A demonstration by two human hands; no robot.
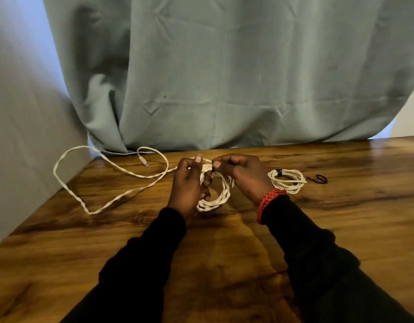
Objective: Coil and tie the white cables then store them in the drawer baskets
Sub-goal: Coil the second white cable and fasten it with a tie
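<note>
White braided cable coil (214, 197) is held just above the wooden table (248, 264): left hand (189, 183) curls its fingers round the loops, right hand (241, 176) pinches a small black tie (212, 170) at the top of the bundle. Judged light, limp and springy, so the loops likely splay unless gripped across all strands where the tie goes. Loose cable (108, 176) trails left over the table edge; finished tied coil (287, 180) and spare black tie (319, 179) lie to the right, green curtain (224, 78) behind.
</note>
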